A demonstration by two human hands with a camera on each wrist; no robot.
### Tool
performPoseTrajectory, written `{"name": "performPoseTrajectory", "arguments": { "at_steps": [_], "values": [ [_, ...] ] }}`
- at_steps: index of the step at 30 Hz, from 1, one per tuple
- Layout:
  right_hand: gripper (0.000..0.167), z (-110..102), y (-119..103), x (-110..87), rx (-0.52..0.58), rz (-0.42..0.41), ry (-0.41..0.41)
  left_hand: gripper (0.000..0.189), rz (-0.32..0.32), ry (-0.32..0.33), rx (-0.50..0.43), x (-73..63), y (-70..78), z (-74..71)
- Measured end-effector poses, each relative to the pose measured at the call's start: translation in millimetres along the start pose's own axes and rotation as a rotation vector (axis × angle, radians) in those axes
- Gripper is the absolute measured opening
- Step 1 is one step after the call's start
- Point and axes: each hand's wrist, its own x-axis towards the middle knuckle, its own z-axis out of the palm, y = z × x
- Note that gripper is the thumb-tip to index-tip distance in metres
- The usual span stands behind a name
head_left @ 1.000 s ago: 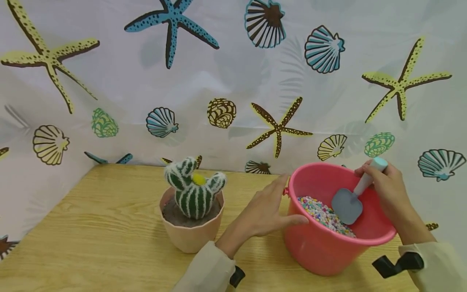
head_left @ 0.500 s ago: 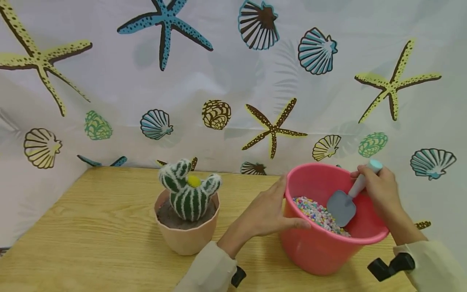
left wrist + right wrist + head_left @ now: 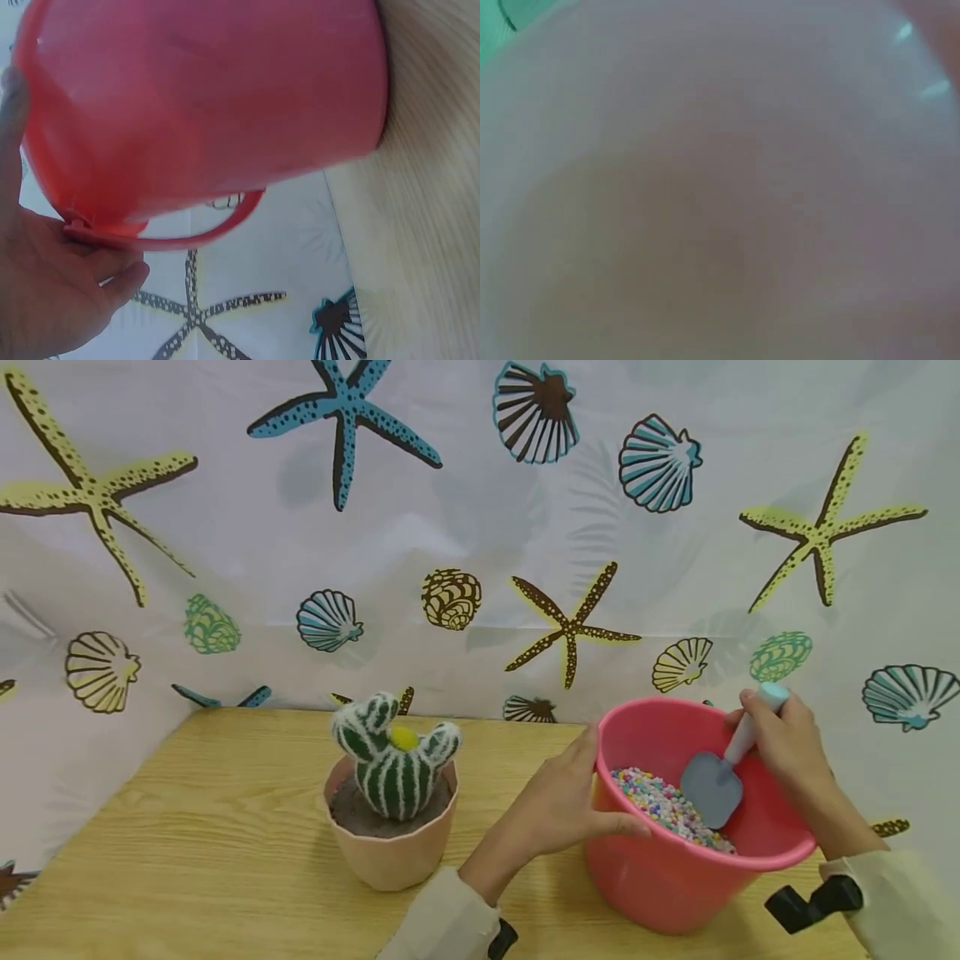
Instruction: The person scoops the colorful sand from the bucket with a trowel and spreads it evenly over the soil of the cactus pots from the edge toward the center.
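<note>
A pink bucket (image 3: 663, 893) with small multicoloured beads (image 3: 663, 806) inside stands on the table's right side. My left hand (image 3: 555, 806) rests against its left rim, fingers extended along the side and thumb stretched across the front. In the left wrist view, the bucket's handle (image 3: 191, 241) hangs from a hinge beside my fingers. My right hand (image 3: 791, 739) grips a small grey scoop (image 3: 711, 789) by its light handle with a pale blue end. The scoop's blade is inside the bucket, overlapping the right edge of the beads. The right wrist view is mostly blurred.
A knitted green cactus (image 3: 400, 781) in a pale pink pot (image 3: 393, 858) stands left of my left forearm. Behind the wooden table (image 3: 202, 827) hangs a white cloth (image 3: 480, 485) printed with starfish and shells.
My left hand has moved in against the bucket's rim, covering the hinge that showed earlier. The right hand and scoop stay nearly in place; the view shifts slightly.
</note>
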Motion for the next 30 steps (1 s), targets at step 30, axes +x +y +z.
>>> {"name": "performPoseTrajectory", "arguments": {
  "at_steps": [30],
  "values": [
    [0.023,-12,4,-0.7,0.612,0.179,-0.156,0.12,-0.014,0.047,0.086,6.0,9.0,14.4]
  ]
}}
